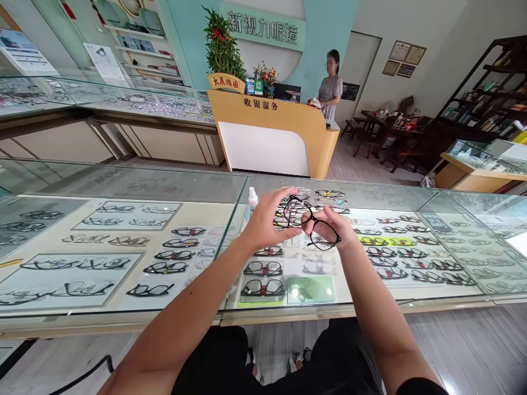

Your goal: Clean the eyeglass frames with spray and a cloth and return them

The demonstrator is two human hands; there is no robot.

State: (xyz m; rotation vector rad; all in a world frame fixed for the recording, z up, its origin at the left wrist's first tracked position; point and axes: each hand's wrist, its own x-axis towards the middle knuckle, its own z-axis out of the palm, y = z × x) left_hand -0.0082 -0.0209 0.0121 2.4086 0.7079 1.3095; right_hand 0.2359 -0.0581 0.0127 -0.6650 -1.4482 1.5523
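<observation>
A pair of black-framed glasses is held up above the glass display counter, tilted down to the right. My left hand is curved around the upper left lens, thumb below and fingers above, at the frame's edge. My right hand grips the glasses near the bridge and the lower right lens. Under the glass lie rows of other eyeglasses, and a green sheet sits just below my hands. A white-capped bottle stands behind my left hand.
The glass counter spans the view, with more glasses at left and right. Beyond it are a wooden reception desk with a plant, and a person standing behind it. Dark shelves stand at the right.
</observation>
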